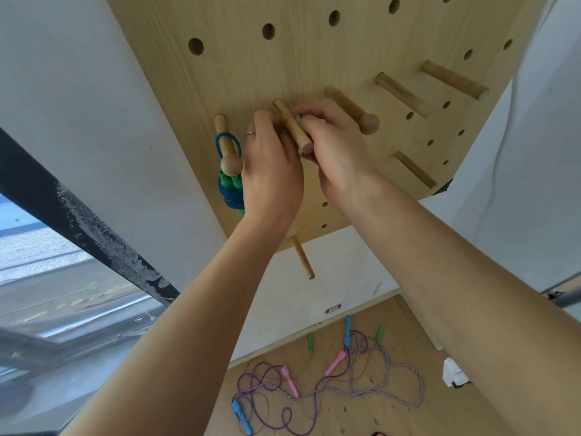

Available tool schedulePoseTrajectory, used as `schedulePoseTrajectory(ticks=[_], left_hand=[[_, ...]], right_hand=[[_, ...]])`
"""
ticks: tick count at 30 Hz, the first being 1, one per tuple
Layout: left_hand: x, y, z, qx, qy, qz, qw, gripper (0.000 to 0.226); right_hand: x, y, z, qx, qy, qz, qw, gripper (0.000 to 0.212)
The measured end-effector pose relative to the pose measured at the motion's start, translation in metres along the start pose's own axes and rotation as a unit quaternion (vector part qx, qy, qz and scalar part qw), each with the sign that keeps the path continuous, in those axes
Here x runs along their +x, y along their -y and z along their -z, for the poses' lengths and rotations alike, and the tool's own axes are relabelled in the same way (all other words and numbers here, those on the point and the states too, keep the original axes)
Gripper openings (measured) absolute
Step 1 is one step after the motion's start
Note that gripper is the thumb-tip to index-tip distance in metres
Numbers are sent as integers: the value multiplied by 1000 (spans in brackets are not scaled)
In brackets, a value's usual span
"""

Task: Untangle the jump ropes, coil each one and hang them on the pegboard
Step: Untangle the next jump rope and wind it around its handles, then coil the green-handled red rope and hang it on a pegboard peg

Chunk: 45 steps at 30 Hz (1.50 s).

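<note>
The wooden pegboard (314,51) hangs on the wall above a table. A coiled blue rope with green handles (232,187) hangs from the leftmost ball-tipped peg (227,146). Both my hands are raised to the second peg (292,127). My left hand (270,165) has its fingers curled against the peg's left side. My right hand (333,146) pinches at the peg's right side, where a small bit of blue rope (301,115) shows between the fingers. The rest of that rope is hidden behind my hands. Tangled ropes (330,382) with pink, blue and green handles lie on the table below.
More pegs (399,92) stick out of the board to the right, one of them ball-tipped (369,122). A short peg (302,258) juts from the board's lower edge. A white object (452,372) lies at the right of the table (408,416). A window is at the left.
</note>
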<state>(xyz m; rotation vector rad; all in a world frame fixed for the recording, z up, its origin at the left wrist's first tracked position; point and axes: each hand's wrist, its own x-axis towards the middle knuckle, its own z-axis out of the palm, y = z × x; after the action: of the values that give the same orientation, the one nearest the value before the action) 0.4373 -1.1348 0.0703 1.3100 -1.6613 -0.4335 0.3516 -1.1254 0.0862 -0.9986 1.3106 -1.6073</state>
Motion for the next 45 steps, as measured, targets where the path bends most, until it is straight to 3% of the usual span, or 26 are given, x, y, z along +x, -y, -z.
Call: schedulePoseTrajectory(ticks=[5,9,12,14,21,28,35,39,42,45], left_hand=[[-8,5,4,9,9,-44,999,14],[-31,19,5,71,24,-134,988,25],[-50,30,7,66,45,-127,989,40],[-63,39,9,72,54,-141,986,46],[-107,96,7,134,124,-255,949,31],[-184,205,-23,201,289,-184,918,30],[-284,368,-89,220,439,-34,870,35],[-352,470,-137,194,551,26,811,30],[-402,541,-177,222,585,45,778,34],[-447,605,-216,230,589,55,773,39]], right_hand=[[-20,-5,1,-86,-41,103,990,19],[-45,-21,4,-134,-49,181,973,29],[-60,-32,8,-134,-85,244,957,32],[-68,-41,13,-119,-106,240,958,30],[-99,-108,31,-122,-145,137,972,16],[-143,-248,55,-240,-66,-65,966,17],[-184,-447,82,-333,62,-261,904,25],[-200,-566,90,-374,118,-334,857,29],[-210,-667,93,-405,178,-382,811,40],[-225,-768,98,-443,252,-407,758,42]])
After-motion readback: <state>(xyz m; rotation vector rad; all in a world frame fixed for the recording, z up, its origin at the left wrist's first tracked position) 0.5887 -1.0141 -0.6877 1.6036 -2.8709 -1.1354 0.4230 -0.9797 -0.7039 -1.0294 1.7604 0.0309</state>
